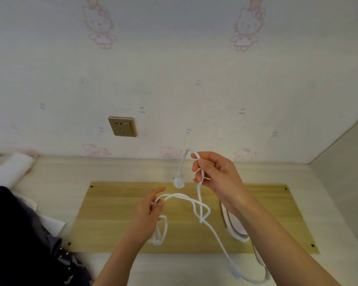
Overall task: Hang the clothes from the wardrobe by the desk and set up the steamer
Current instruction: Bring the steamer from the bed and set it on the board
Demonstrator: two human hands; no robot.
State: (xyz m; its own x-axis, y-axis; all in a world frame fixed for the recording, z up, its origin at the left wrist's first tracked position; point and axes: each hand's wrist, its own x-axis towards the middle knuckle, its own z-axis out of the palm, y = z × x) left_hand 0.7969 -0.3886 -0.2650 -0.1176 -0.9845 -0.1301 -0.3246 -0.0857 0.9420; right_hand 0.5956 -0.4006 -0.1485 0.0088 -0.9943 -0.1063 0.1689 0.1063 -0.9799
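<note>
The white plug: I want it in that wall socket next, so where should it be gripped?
Pinch the white plug by its body, coming from the cord side. It dangles below the right hand, which holds only the cord, so its body is free.

The steamer's white cord (pixel 196 205) hangs looped and knotted above the desk, plug (pixel 177 182) dangling free.

Gold wall socket (pixel 122 126), patterned wallpaper (pixel 174 58)
</note>
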